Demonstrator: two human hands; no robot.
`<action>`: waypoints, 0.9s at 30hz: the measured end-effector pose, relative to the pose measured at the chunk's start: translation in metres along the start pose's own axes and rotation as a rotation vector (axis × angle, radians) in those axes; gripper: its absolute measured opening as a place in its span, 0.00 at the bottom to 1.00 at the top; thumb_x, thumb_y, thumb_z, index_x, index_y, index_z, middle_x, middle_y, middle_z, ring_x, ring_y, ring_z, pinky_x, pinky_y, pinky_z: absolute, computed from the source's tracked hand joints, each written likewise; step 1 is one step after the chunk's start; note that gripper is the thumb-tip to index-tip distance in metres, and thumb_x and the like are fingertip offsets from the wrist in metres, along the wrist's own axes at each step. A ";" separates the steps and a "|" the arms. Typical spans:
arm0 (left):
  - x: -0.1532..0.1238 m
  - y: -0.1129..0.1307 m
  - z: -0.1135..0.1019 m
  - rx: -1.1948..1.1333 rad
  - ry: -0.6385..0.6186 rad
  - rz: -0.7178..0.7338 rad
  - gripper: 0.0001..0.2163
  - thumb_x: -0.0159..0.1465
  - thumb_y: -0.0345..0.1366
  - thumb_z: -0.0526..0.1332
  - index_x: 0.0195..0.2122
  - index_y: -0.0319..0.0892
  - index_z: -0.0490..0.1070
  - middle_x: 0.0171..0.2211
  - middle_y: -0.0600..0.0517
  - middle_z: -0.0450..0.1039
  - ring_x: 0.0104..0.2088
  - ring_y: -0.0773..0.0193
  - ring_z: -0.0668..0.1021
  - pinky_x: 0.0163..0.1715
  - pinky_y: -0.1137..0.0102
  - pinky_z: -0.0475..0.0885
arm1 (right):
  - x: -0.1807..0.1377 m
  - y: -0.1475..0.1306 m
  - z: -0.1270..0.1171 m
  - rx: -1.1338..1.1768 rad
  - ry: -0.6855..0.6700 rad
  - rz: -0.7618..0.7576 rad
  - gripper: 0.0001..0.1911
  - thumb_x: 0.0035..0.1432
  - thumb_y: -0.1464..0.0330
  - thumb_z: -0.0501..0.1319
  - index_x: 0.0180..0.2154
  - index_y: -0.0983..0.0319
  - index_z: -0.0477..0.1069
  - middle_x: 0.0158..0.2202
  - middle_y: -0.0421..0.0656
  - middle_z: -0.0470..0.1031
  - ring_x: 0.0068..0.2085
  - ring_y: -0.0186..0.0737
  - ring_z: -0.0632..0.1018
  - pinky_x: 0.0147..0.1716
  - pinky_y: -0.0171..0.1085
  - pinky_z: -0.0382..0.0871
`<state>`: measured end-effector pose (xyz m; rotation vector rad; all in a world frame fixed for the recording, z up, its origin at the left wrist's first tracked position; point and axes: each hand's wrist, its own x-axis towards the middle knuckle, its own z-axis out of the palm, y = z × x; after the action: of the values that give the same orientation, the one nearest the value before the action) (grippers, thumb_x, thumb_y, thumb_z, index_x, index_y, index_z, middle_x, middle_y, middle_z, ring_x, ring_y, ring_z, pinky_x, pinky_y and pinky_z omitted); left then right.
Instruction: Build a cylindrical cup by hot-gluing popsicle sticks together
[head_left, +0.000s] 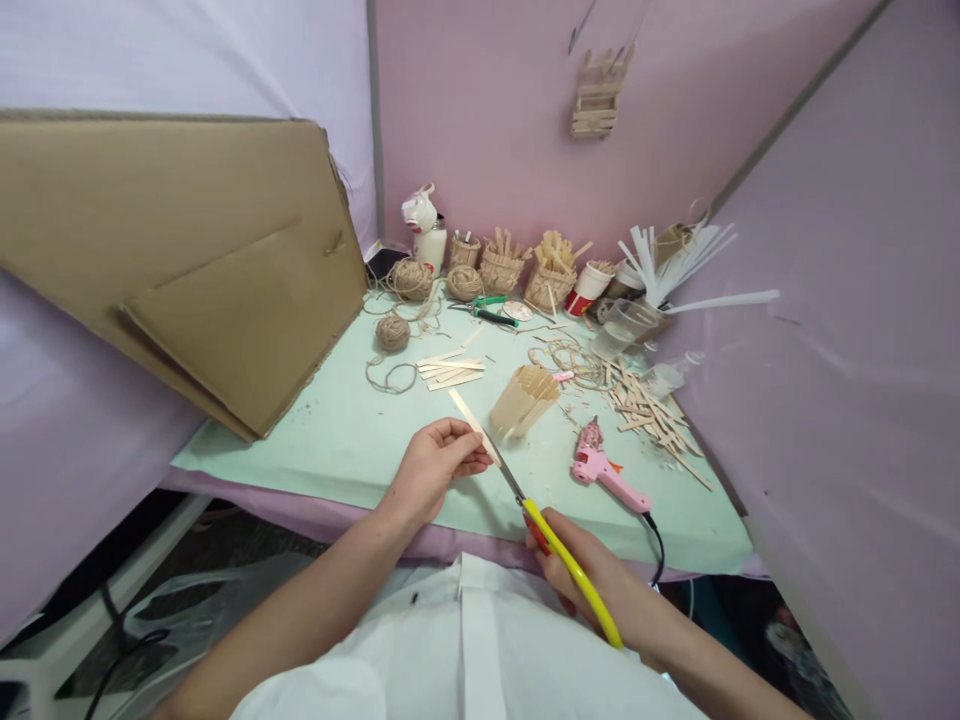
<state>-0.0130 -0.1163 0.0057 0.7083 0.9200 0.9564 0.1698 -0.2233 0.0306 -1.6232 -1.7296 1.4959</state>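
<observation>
My left hand [444,462] pinches a flat wooden stick [466,409] between thumb and fingers, tilted over the front of the table. In my right hand [570,550] are scissors [574,570] with yellow and red handles. Their blades lie along the lower end of the stick; whether they touch it I cannot tell. Just beyond stands a cup-like holder [521,405] made of upright wooden sticks. A small pile of flat sticks [452,370] lies to its left. On the right rests a pink glue gun [604,470], its nozzle pointing away from me.
Balls of twine [392,333], green-handled pliers [495,316] and stick-filled containers [551,275] line the back. Stick scraps [652,410] and a clear plastic cup [622,330] occupy the right. A large cardboard piece [225,270] leans at left. The glue gun's cord [660,550] drops over the front edge.
</observation>
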 end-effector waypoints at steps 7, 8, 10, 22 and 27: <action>0.001 -0.003 -0.001 -0.014 -0.010 0.004 0.11 0.51 0.36 0.70 0.28 0.36 0.69 0.23 0.49 0.77 0.25 0.68 0.79 0.28 0.77 0.75 | 0.000 -0.007 0.001 0.011 0.027 0.023 0.18 0.61 0.51 0.53 0.32 0.60 0.58 0.28 0.37 0.61 0.26 0.31 0.60 0.25 0.32 0.56; 0.001 -0.004 -0.001 -0.020 -0.008 0.007 0.11 0.51 0.35 0.70 0.28 0.37 0.69 0.23 0.49 0.77 0.25 0.68 0.79 0.28 0.77 0.75 | -0.001 -0.008 0.001 0.017 0.032 0.028 0.18 0.61 0.51 0.53 0.32 0.60 0.58 0.28 0.37 0.61 0.26 0.31 0.60 0.24 0.32 0.55; 0.001 -0.004 -0.001 -0.033 -0.004 0.012 0.11 0.51 0.35 0.70 0.29 0.37 0.69 0.23 0.50 0.77 0.25 0.68 0.79 0.28 0.77 0.75 | -0.002 -0.011 0.002 0.036 0.034 0.040 0.18 0.60 0.51 0.53 0.32 0.60 0.58 0.26 0.36 0.60 0.25 0.31 0.59 0.23 0.32 0.54; -0.002 -0.002 -0.001 -0.041 -0.018 -0.009 0.08 0.54 0.33 0.68 0.29 0.36 0.70 0.25 0.49 0.78 0.26 0.68 0.80 0.29 0.76 0.76 | -0.001 -0.011 0.004 0.144 0.013 0.127 0.25 0.53 0.44 0.56 0.31 0.59 0.56 0.22 0.32 0.55 0.20 0.27 0.55 0.18 0.30 0.50; -0.002 -0.002 -0.001 -0.036 -0.014 -0.015 0.08 0.54 0.33 0.67 0.29 0.36 0.70 0.25 0.49 0.77 0.26 0.67 0.80 0.29 0.76 0.76 | -0.001 -0.010 0.005 0.175 0.010 0.139 0.29 0.51 0.40 0.56 0.31 0.59 0.57 0.22 0.32 0.55 0.20 0.27 0.55 0.17 0.30 0.49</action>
<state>-0.0136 -0.1187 0.0041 0.6766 0.8925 0.9514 0.1610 -0.2241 0.0373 -1.6848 -1.4614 1.6481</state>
